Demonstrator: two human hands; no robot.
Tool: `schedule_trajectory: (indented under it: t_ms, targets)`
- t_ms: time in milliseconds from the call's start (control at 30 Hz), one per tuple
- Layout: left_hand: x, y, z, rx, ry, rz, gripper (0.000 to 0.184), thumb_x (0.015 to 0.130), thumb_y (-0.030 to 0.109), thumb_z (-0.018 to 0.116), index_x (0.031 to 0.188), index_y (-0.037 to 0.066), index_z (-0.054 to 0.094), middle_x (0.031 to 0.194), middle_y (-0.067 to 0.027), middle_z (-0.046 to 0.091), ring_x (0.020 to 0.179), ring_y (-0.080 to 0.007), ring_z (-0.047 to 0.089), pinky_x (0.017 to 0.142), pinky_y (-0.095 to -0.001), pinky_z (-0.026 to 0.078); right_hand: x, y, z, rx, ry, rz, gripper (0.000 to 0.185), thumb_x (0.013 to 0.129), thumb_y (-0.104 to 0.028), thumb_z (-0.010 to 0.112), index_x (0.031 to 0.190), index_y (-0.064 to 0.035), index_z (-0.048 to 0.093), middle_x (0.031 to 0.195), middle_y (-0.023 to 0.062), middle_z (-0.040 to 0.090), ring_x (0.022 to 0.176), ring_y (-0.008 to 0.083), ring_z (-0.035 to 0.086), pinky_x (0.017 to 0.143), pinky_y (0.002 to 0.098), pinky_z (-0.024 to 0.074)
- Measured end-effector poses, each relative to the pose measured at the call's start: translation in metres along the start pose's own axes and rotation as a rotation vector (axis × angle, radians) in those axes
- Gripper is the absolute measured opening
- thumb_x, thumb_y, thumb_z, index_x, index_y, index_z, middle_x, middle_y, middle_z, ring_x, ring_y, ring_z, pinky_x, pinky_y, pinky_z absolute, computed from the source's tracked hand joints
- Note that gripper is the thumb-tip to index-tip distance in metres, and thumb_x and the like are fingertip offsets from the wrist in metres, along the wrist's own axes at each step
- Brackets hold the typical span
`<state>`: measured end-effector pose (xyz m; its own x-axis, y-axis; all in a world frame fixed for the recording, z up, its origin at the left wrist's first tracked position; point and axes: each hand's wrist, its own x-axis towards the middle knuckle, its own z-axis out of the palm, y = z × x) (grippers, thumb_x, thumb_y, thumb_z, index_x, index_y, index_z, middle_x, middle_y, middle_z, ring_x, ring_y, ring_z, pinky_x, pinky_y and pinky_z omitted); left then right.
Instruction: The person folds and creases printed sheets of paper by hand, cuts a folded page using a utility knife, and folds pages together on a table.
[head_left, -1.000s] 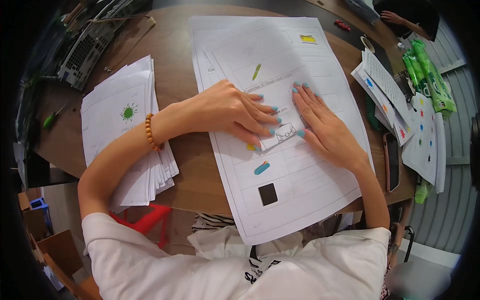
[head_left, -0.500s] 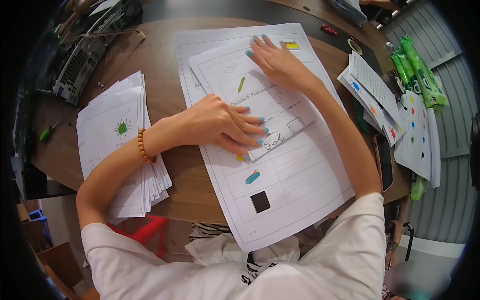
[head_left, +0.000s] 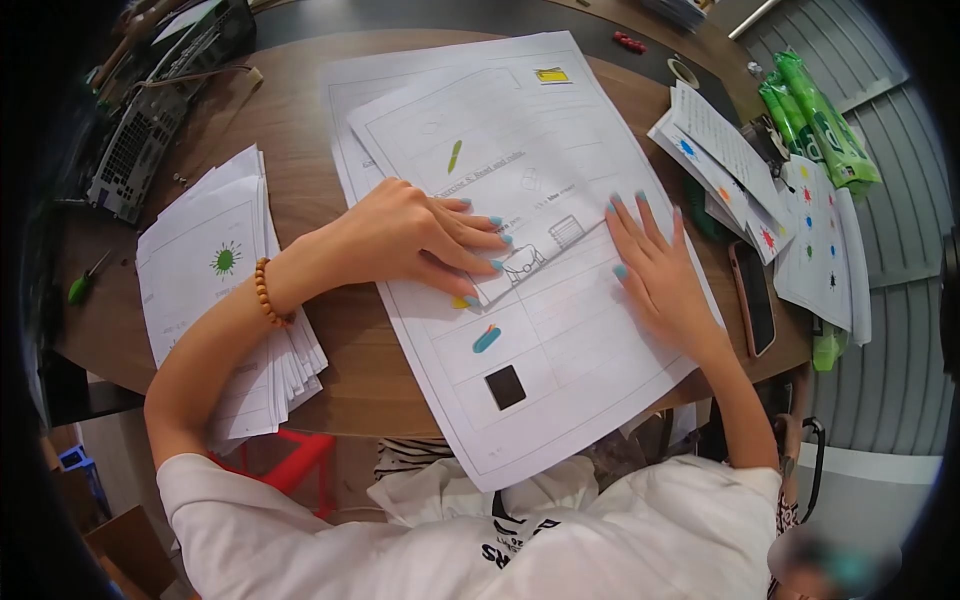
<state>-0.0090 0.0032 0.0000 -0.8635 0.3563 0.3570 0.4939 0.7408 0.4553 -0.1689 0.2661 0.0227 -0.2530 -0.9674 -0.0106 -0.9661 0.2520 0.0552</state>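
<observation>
A folded paper sheet [head_left: 430, 115] with small pictures and printed exercise text lies at a slant on a larger printed worksheet [head_left: 590, 350]. My left hand [head_left: 415, 240] rests on the lower left part of the folded sheet, its fingers stretched out and pointing right. Flat beside the sheet's lower right corner is my right hand [head_left: 662, 280]; its fingers are spread and the tips touch the folded edge. Below the hands, the worksheet shows a blue pencil case picture [head_left: 487, 340] and a black square [head_left: 505, 387]. Neither hand grips anything.
A stack of printed sheets [head_left: 205, 240] lies under my left forearm. At the right are more papers with coloured splats [head_left: 725, 165], a phone [head_left: 752, 300] and green packets [head_left: 825, 125]. A metal computer case [head_left: 150, 110] and a green-handled screwdriver [head_left: 80, 290] are at the left.
My right hand has moved from the upper part of the folded sheet down to its lower right corner. My left hand stays on the sheet. The view has shifted slightly.
</observation>
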Motion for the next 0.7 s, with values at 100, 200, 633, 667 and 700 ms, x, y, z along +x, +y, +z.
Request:
schedule_trajectory:
  t_ms: [100,200,633,667,700]
  targets:
    - [0.0,-0.001,0.001,-0.021,0.017,0.033,0.029,0.058,0.033,0.076,0.081,0.016,0.072,0.099,-0.0027,0.066,0.098,-0.0194,0.061,0.091,-0.0355,0.047,-0.031,-0.002,-0.01,0.199,-0.037,0.073,0.047,0.087,-0.01,0.039,0.134,-0.0044,0.035,0.141,0.0129,0.031,0.134,0.0305,0.019,0.109,0.0454,0.0093]
    - [0.001,0.001,-0.005,0.062,0.084,0.127,0.021,0.069,0.031,0.073,0.077,0.012,0.072,0.084,-0.0041,0.069,0.083,-0.0179,0.066,0.067,-0.0245,0.053,-0.051,0.005,-0.009,0.359,0.134,0.094,0.036,0.085,-0.01,0.05,0.12,-0.0036,0.051,0.129,0.0144,0.046,0.123,0.0314,0.039,0.102,0.0429,0.029]
    - [0.008,0.004,-0.014,0.159,0.43,-0.037,0.005,0.075,0.006,0.066,0.075,0.001,0.067,0.082,-0.0097,0.066,0.082,-0.0196,0.061,0.072,-0.0269,0.049,-0.053,0.007,-0.001,0.561,0.449,0.379,0.03,0.079,-0.007,0.059,0.109,-0.0008,0.056,0.095,0.0141,0.061,0.083,0.0233,0.06,0.072,0.0313,0.047]
    - [0.007,0.003,-0.014,0.073,0.441,-0.127,0.006,0.076,0.004,0.064,0.079,0.001,0.067,0.086,-0.0097,0.065,0.087,-0.0207,0.06,0.076,-0.0283,0.047,-0.04,-0.001,-0.002,0.73,0.436,0.386,0.036,0.081,-0.011,0.059,0.115,-0.0004,0.052,0.096,0.0138,0.061,0.082,0.0207,0.059,0.072,0.0301,0.047]
    - [0.007,0.001,-0.014,-0.016,0.445,-0.213,0.008,0.077,0.003,0.062,0.083,0.0,0.066,0.089,-0.0097,0.064,0.091,-0.0218,0.059,0.081,-0.0297,0.046,-0.023,-0.01,-0.004,0.9,0.425,0.398,0.041,0.083,-0.014,0.058,0.121,0.0001,0.047,0.097,0.0136,0.06,0.081,0.0182,0.059,0.071,0.0289,0.047]
